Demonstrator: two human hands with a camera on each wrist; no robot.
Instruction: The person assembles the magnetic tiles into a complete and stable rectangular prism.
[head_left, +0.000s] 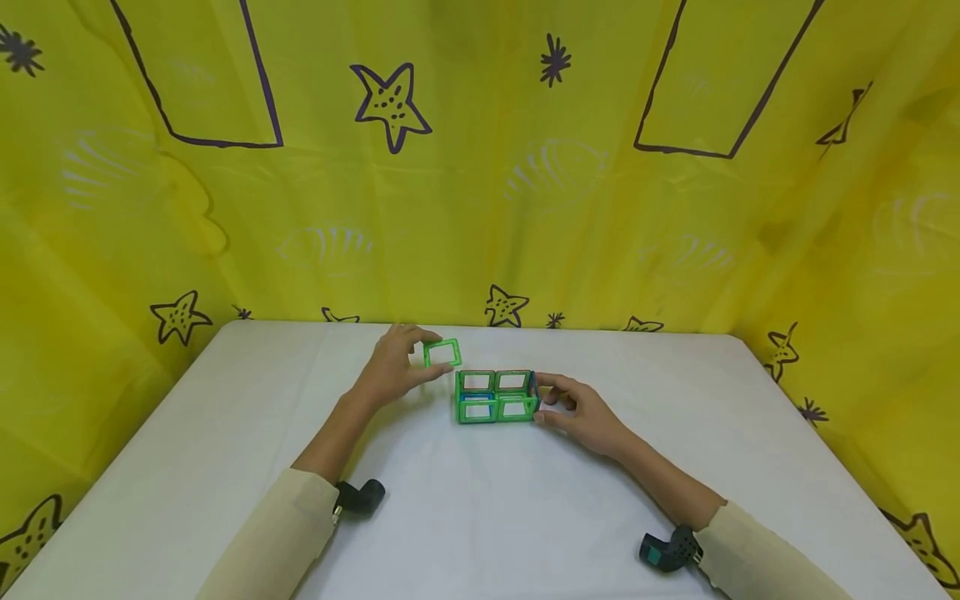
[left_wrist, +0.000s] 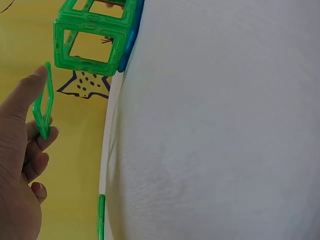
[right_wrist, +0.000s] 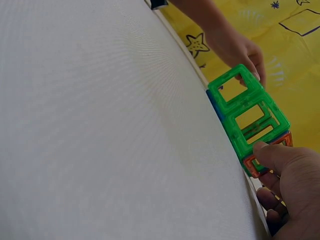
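Note:
My left hand (head_left: 395,362) pinches a single green square magnetic tile (head_left: 442,340) between thumb and fingers, up and left of a small box built of magnetic tiles (head_left: 477,419). That box is two squares long, with green frames along its long sides and a blue tile (head_left: 486,397) low inside. My right hand (head_left: 588,417) holds the box's right end, where an orange-red tile (right_wrist: 250,167) shows in the right wrist view. From the left wrist, the held tile (left_wrist: 37,112) appears nearly edge-on, apart from the box (left_wrist: 90,65).
Another green tile (left_wrist: 101,217) lies flat at the lower edge of the left wrist view. A white cloth covers the table (head_left: 465,517). Behind it hangs a yellow curtain (head_left: 450,208) with sea drawings. Black cameras (head_left: 363,497) are strapped at both wrists.

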